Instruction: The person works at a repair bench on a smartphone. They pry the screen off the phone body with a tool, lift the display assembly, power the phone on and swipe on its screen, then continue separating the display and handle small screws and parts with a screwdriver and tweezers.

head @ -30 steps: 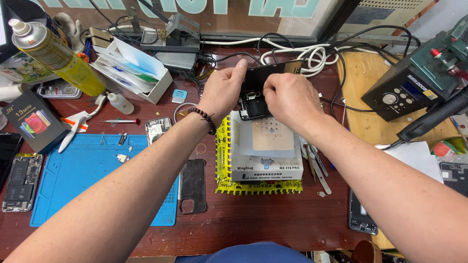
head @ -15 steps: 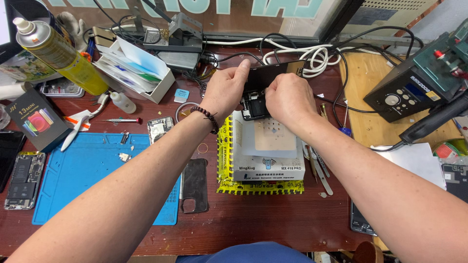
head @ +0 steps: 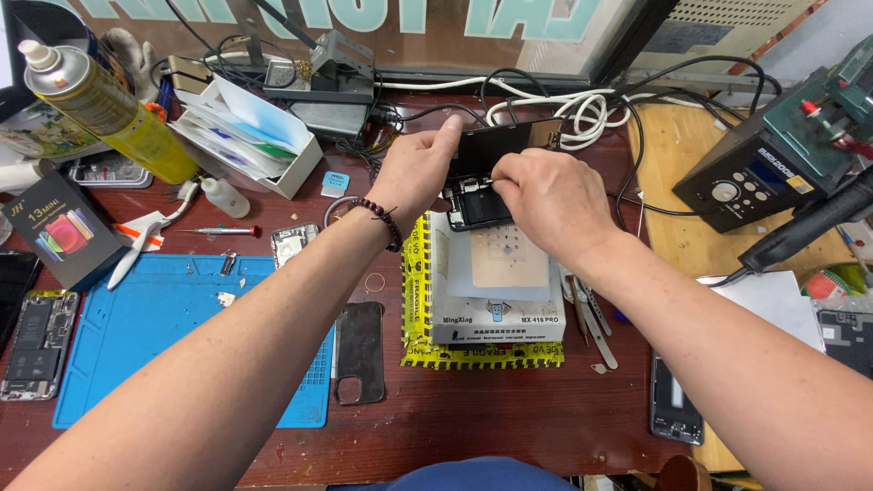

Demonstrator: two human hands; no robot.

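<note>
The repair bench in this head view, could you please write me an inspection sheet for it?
Surface: dark red wooden bench, scuffed; blue work mat at left.
Job's things: opened phone with its dark screen panel lifted, above a grey heating pad.
Clutter: spray can, tweezers, dark phone case, small box.
Hands: left hand grips the screen panel's edge; right hand pinches at the phone.
Cables: white and black cords coiled behind.
Surroundings: soldering station at right.
</note>
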